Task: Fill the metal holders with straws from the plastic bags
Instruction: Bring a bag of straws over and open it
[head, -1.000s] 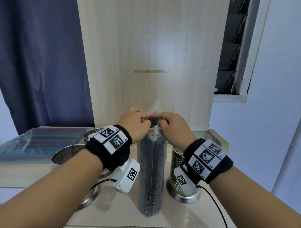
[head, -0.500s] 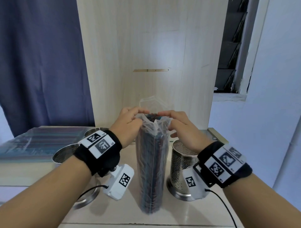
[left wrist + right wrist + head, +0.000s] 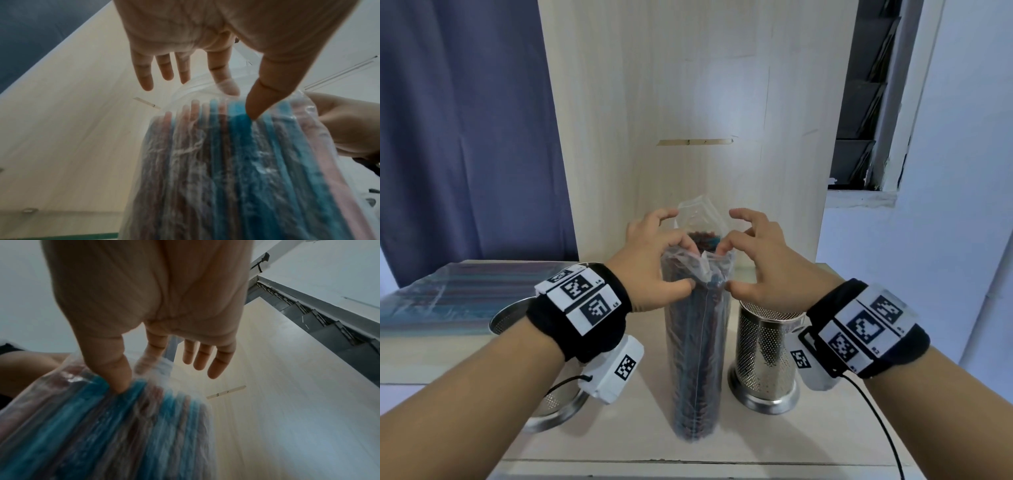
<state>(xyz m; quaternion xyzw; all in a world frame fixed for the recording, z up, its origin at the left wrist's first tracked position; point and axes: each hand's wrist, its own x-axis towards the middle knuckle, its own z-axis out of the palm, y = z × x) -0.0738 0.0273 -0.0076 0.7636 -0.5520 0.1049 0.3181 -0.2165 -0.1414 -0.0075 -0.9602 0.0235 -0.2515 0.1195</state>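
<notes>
A clear plastic bag (image 3: 697, 342) packed with blue and reddish straws (image 3: 703, 236) stands upright on the table between my hands. My left hand (image 3: 681, 265) pinches the bag's left lip, thumb outside and index finger inside the film. My right hand (image 3: 727, 265) pinches the right lip the same way. The other fingers of both hands are spread. The bag's mouth gapes open. In the left wrist view my left hand (image 3: 240, 104) pinches the bag (image 3: 226, 170); the right wrist view shows my right hand (image 3: 131, 376) on the bag (image 3: 102, 426). A perforated metal holder (image 3: 763, 356) stands right of the bag.
Two more metal holders (image 3: 510, 318) stand at the left, mostly hidden by my left forearm. Flat bags of straws (image 3: 448, 291) lie stacked at the far left. A wooden panel (image 3: 688, 120) rises close behind the bag. The table's front edge (image 3: 688, 462) is near.
My hands were together at the bag's closed top. They have moved apart and down a little, and the bag's mouth has been pulled open, baring the straw tips.
</notes>
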